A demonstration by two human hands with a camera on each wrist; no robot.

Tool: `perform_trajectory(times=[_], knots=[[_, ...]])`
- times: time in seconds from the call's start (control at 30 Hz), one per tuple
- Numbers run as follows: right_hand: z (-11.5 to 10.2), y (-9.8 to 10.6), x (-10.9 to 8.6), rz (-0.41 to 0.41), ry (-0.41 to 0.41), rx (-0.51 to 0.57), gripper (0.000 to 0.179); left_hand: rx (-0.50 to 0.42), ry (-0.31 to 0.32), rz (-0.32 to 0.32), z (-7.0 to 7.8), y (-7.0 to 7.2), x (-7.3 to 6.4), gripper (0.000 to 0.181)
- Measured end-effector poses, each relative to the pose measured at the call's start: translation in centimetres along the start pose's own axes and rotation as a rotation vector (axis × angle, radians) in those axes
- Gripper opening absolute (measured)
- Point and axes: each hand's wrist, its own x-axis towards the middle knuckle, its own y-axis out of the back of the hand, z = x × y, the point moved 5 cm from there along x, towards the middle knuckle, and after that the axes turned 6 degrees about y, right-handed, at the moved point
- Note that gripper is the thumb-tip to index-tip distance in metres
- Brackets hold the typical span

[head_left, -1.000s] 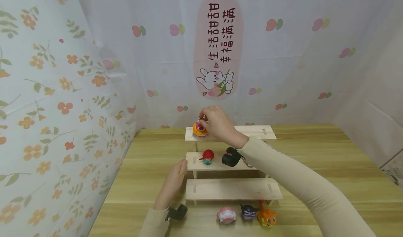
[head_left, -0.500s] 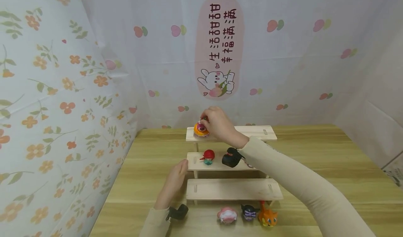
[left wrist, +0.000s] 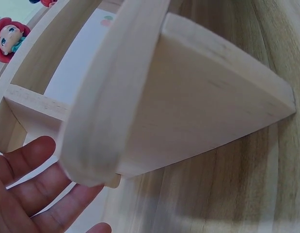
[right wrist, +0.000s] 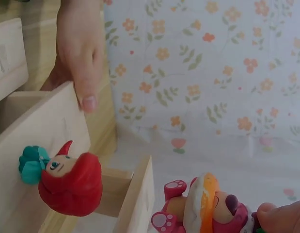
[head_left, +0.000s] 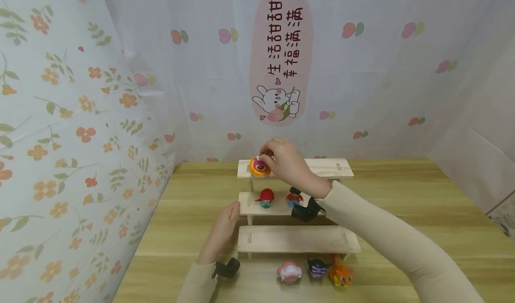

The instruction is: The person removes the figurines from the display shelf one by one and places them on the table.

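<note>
My right hand [head_left: 286, 163] pinches the top of a pink bear figurine [head_left: 259, 166] with an orange ring around it, at the left end of the top shelf board. In the right wrist view the bear [right wrist: 203, 206] lies sideways, its pink feet toward the board, with a fingertip [right wrist: 280, 217] at its head. My left hand [head_left: 224, 227] is at the left end of the stepped wooden shelf [head_left: 297, 239], its fingers extended and loosely spread against the side, as the left wrist view shows. A red-haired figurine [head_left: 265, 198] stands on the middle board.
Right of the red-haired figurine stands a black-hatted, red-clothed figurine [head_left: 295, 196]. In front of the shelf sit a pink-and-white figurine [head_left: 289, 272], a black-and-purple one [head_left: 318, 268] and an orange one [head_left: 341, 275]. A flower-printed cloth [head_left: 80, 137] hangs at the left.
My right hand has shifted slightly right with the bear figurine, which now leans more. Its wrist moved right too, uncovering the black-hatted figurine. The left hand stays in place.
</note>
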Motion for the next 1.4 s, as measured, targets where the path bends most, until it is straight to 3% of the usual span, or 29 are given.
perform_trajectory(times=[0.37, 0.77, 1.0, 1.4], knots=[[-0.8, 1.3, -2.2, 0.034, 0.019, 0.044, 0.013, 0.011, 0.004, -0.010, 0.1, 0.0, 0.2, 0.038], [-2.6, 1.1, -4.8, -0.024, 0.050, 0.064, 0.013, 0.044, 0.000, -0.004, 0.3, 0.2, 0.3, 0.039], [-3.7, 0.3, -6.5, -0.052, 0.107, 0.052, 0.014, 0.044, 0.002, -0.011, 0.5, 0.2, 0.1, 0.039], [-4.4, -2.6, -10.1, -0.139, 0.120, 0.110, 0.013, 0.045, 0.006, 0.015, 0.5, 0.2, 0.0, 0.037]])
